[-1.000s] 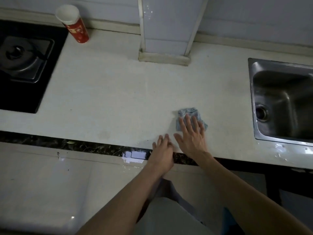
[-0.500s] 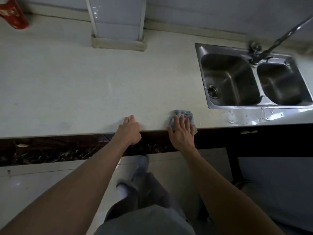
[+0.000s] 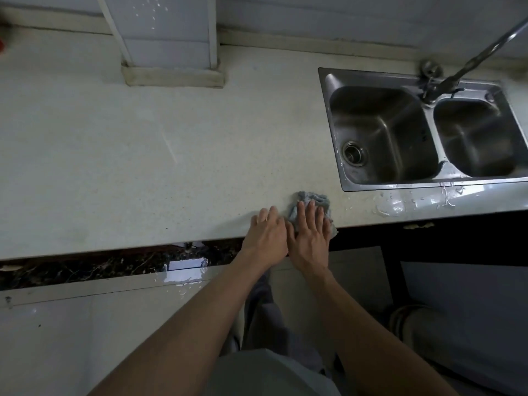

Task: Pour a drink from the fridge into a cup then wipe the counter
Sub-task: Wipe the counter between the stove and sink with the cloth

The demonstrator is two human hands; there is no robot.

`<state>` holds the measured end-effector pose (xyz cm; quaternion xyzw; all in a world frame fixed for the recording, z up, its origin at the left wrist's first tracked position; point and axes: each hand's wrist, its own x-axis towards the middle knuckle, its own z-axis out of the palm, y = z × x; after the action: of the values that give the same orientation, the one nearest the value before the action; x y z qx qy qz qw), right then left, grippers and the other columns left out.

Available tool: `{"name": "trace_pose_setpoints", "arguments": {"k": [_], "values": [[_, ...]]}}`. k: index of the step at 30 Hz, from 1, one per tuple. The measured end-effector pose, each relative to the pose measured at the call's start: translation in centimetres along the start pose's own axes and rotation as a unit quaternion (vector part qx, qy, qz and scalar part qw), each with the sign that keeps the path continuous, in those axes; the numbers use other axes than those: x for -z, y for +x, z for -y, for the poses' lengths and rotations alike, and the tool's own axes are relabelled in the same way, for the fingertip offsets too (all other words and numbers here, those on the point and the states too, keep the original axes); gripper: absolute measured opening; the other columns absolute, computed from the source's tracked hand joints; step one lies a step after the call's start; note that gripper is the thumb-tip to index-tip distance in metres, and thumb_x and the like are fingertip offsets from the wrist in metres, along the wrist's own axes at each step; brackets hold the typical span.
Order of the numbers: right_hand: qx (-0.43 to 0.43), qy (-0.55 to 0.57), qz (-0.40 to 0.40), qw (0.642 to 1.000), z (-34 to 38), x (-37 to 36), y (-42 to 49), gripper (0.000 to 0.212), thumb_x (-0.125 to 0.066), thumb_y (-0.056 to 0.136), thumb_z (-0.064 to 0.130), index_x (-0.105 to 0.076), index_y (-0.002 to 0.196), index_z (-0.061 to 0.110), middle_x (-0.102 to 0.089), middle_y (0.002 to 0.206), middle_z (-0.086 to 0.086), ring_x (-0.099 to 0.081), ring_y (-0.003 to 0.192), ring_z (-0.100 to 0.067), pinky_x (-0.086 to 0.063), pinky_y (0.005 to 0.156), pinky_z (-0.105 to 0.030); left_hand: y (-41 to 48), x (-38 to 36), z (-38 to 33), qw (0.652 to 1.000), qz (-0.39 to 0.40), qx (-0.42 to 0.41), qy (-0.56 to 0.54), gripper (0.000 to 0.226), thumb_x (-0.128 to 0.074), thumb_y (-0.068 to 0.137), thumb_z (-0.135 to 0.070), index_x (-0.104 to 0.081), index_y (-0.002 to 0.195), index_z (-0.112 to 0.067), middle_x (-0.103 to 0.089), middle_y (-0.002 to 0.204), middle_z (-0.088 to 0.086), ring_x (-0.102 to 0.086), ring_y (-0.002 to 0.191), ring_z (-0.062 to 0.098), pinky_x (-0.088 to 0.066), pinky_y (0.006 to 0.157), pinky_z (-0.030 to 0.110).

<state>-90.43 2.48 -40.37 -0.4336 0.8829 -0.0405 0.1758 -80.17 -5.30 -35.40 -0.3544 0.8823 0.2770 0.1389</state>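
Pale speckled counter (image 3: 143, 167), wiping stage of the task: a crumpled blue-grey cloth (image 3: 311, 199) is lying at its front edge, just left of the sink's near corner, with one corner reaching the lip. Right hand (image 3: 310, 238) is pressing flat on the cloth, fingers straight and spread, not gripping. This palm-down hold is likely spreading pressure for a sweep. Left hand (image 3: 267, 235) is resting relaxed and empty just beside it, fingers on the counter edge, seemingly steadying the body or waiting to catch whatever is being pushed off. Outward: water (image 3: 391, 205) is pooling on the counter front to the right of the cloth, below the double steel sink (image 3: 400, 186), and is probably the next patch needing the cloth. Tap (image 3: 471, 61) is reaching over the basins, and a tiled pillar (image 3: 168, 38) is standing at the back wall.
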Motion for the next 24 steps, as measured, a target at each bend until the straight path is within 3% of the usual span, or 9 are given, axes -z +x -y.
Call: {"name": "trace_pose_setpoints", "arguments": {"k": [5,9,19,24], "values": [[0.004,-0.019,-0.012,1.0,-1.1,0.8,3.6,0.067,-0.015,0.095,0.051,-0.014,0.156,0.022,-0.01,0.163,-0.008,-0.003,0.151,-0.025,-0.005,0.122,-0.045,4.1,1.5,-0.9,0.999,0.02,0.029,0.008,0.057,-0.036,0.099,-0.018,-0.019,0.151,-0.003,-0.002,0.163,0.013,-0.002,0.15,0.029,-0.013,0.121,0.046],[0.031,-0.021,-0.001,0.999,-2.1,2.2,8.8,0.065,-0.02,0.098,0.05,-0.014,0.156,0.023,-0.007,0.163,-0.006,0.001,0.151,-0.024,-0.003,0.122,-0.045,7.9,3.4,-1.7,0.999,0.011,0.039,0.006,0.06,-0.033,0.101,-0.019,-0.008,0.154,-0.003,0.003,0.163,0.013,0.004,0.15,0.028,-0.009,0.121,0.047],[0.108,-0.026,0.03,0.993,-1.8,6.4,22.6,0.066,-0.01,0.097,0.056,-0.007,0.156,0.027,0.002,0.164,-0.002,0.009,0.151,-0.02,0.005,0.122,-0.042,17.0,7.7,-0.6,0.994,-0.036,0.107,-0.004,0.064,-0.036,0.102,-0.025,-0.005,0.154,-0.004,0.007,0.163,0.012,0.006,0.15,0.031,-0.007,0.122,0.048],[0.127,-0.05,0.032,0.99,-0.5,7.9,29.1,0.064,-0.012,0.099,0.056,-0.003,0.156,0.027,0.006,0.164,-0.003,0.011,0.15,-0.022,0.01,0.12,-0.041,18.8,8.7,1.0,0.991,-0.048,0.12,0.019,0.058,-0.034,0.101,-0.024,-0.019,0.153,-0.005,-0.004,0.163,0.014,-0.003,0.149,0.033,-0.011,0.12,0.052]]}}
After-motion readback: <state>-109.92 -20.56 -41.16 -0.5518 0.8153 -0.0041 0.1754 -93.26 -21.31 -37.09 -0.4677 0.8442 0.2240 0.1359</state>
